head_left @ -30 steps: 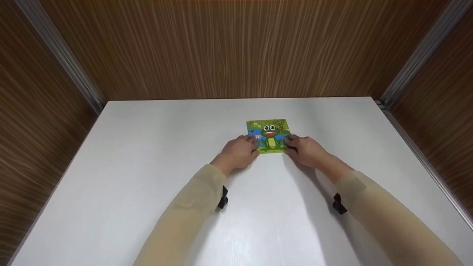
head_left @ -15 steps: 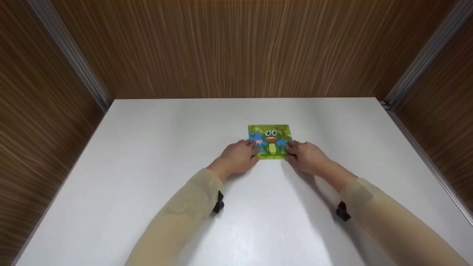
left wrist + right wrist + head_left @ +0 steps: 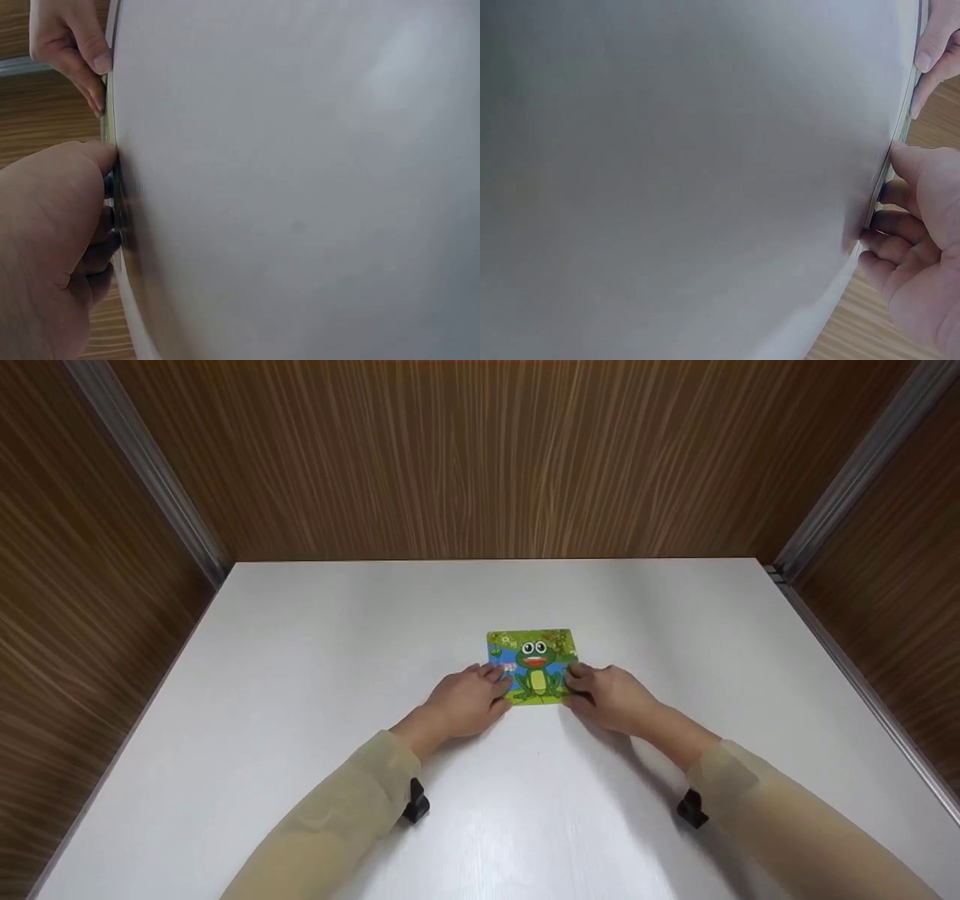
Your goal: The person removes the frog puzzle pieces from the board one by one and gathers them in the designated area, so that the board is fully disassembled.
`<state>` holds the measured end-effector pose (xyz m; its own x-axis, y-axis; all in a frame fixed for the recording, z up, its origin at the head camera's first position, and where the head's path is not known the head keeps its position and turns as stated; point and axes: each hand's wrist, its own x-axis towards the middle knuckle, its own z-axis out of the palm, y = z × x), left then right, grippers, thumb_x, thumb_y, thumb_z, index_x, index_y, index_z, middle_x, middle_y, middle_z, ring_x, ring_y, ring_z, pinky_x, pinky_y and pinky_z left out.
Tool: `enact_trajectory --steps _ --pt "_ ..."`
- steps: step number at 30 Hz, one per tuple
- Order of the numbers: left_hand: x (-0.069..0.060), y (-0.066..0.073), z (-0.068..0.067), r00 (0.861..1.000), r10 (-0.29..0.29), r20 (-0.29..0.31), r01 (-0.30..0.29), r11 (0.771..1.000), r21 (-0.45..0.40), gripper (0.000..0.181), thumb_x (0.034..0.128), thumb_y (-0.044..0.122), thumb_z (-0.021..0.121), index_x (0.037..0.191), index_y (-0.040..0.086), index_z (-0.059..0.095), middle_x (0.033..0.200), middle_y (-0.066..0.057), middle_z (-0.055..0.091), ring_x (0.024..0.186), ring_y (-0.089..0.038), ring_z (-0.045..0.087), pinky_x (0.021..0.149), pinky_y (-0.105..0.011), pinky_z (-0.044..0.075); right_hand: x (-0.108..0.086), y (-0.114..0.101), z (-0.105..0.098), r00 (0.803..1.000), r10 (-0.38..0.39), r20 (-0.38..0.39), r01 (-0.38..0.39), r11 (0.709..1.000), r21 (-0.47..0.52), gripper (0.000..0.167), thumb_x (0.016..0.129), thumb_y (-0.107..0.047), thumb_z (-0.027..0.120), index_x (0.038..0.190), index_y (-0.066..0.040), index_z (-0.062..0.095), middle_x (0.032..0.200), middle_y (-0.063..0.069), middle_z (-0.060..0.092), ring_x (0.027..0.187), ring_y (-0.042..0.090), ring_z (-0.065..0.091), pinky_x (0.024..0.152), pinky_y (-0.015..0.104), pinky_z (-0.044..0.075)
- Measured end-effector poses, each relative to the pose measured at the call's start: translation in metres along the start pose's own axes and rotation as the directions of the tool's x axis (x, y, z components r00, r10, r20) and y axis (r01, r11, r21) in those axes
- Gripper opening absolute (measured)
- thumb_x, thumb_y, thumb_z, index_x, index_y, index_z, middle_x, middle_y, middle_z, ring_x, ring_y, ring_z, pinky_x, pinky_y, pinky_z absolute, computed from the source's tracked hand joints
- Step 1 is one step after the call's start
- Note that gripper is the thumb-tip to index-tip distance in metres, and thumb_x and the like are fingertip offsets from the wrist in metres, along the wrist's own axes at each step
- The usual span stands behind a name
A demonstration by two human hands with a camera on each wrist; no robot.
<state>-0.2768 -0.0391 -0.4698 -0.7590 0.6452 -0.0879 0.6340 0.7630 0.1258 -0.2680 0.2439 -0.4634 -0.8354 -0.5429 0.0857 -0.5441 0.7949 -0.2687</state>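
Observation:
A thin square frog picture board lies flat on the white table in the head view, green and blue with a smiling frog. My left hand grips its left side, with the thumb at the near corner and the fingers bent over the edge. On the opposite side, my right hand holds the board in the same way. Both wrist views catch the board only edge-on, as a thin strip between the left hand and the right hand. The fingers cover the board's lower side edges.
The white tabletop spreads around the board on all sides. Brown wood-grain panels rise behind it and at both sides, joined by grey metal strips at the corners. Each sleeve carries a small black device at the cuff.
Both hands have drawn the frog picture board nearer to the person across the table, with a small shift to the left. Their hold on its sides looks the same.

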Motion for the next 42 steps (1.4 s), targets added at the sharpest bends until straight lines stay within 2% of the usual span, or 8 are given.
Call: enact_trajectory --steps 7,10,15,18,22,25,32,42 --pt "-0.025 -0.001 0.003 0.999 0.018 -0.05 -0.018 1.0 -0.001 0.053 0.1136 0.039 0.049 0.155 0.006 0.055 0.16 -0.016 0.05 0.152 -0.031 0.043 0.125 -0.042 0.032 -0.004 -0.014 0.001 0.999 -0.045 0.021 0.044 0.999 0.029 0.047 0.102 -0.02 0.073 0.14 0.005 0.063 0.148 0.029 0.055 0.12 0.044 0.068 0.1 0.057 0.055" --pt "-0.034 -0.002 0.003 0.998 0.016 -0.058 -0.016 1.0 -0.01 0.053 0.1134 0.039 0.05 0.154 0.006 0.056 0.16 -0.016 0.05 0.151 -0.032 0.043 0.125 -0.043 0.032 -0.005 -0.019 -0.001 0.997 -0.062 0.041 0.06 0.997 0.046 0.046 0.102 -0.018 0.073 0.141 0.004 0.063 0.149 0.028 0.055 0.11 0.042 0.072 0.095 0.052 0.058" --pt "-0.047 -0.002 0.003 0.998 0.025 -0.058 -0.025 1.0 -0.004 0.053 0.1134 0.039 0.05 0.154 0.006 0.056 0.159 -0.015 0.052 0.151 -0.032 0.044 0.125 -0.044 0.033 -0.012 -0.028 -0.002 0.993 -0.095 0.065 0.092 0.994 0.051 0.042 0.102 -0.015 0.071 0.139 0.004 0.065 0.148 0.027 0.056 0.106 0.043 0.073 0.1 0.057 0.055" --pt "-0.056 0.0 0.005 0.998 0.032 -0.05 -0.032 0.999 -0.009 0.053 0.1134 0.039 0.049 0.154 0.006 0.056 0.159 -0.014 0.051 0.151 -0.031 0.044 0.125 -0.044 0.033 -0.019 -0.033 0.0 0.991 -0.11 0.074 0.106 0.993 0.058 0.041 0.102 -0.014 0.071 0.138 0.003 0.066 0.148 0.027 0.056 0.095 0.04 0.074 0.1 0.058 0.055" --pt "-0.07 0.004 0.007 0.998 0.041 -0.047 -0.042 0.999 -0.023 0.053 0.1129 0.039 0.05 0.154 0.006 0.057 0.159 -0.015 0.051 0.151 -0.032 0.044 0.125 -0.045 0.033 -0.028 -0.04 0.003 0.987 -0.136 0.084 0.13 0.989 0.07 0.041 0.101 -0.014 0.072 0.138 0.003 0.067 0.147 0.027 0.056 0.099 0.04 0.074 0.095 0.055 0.058" --pt "-0.081 0.006 0.008 0.997 0.053 -0.059 -0.054 0.998 -0.023 0.052 0.1123 0.038 0.052 0.153 0.006 0.058 0.158 -0.016 0.053 0.15 -0.033 0.045 0.124 -0.046 0.034 -0.033 -0.045 0.004 0.983 -0.161 0.086 0.154 0.985 0.077 0.041 0.101 -0.013 0.073 0.138 0.002 0.067 0.147 0.027 0.057 0.114 0.042 0.071 0.092 0.052 0.06" --pt "-0.104 0.01 0.012 0.994 0.072 -0.087 -0.073 0.997 -0.007 0.05 0.1114 0.037 0.055 0.149 0.006 0.062 0.154 -0.015 0.057 0.147 -0.032 0.05 0.122 -0.045 0.038 -0.045 -0.058 0.006 0.972 -0.219 0.088 0.211 0.973 0.091 0.038 0.101 -0.013 0.073 0.135 0.002 0.07 0.143 0.027 0.061 0.129 0.04 0.063 0.094 0.058 0.058" --pt "-0.114 0.014 0.007 0.989 0.103 -0.109 -0.101 0.995 0.025 0.048 0.1105 0.037 0.057 0.146 0.006 0.065 0.151 -0.014 0.06 0.143 -0.032 0.054 0.12 -0.046 0.04 -0.053 -0.065 -0.002 0.966 -0.233 0.116 0.218 0.968 0.124 0.039 0.1 -0.012 0.075 0.136 0.001 0.069 0.144 0.025 0.06 0.13 0.039 0.063 0.093 0.06 0.058"
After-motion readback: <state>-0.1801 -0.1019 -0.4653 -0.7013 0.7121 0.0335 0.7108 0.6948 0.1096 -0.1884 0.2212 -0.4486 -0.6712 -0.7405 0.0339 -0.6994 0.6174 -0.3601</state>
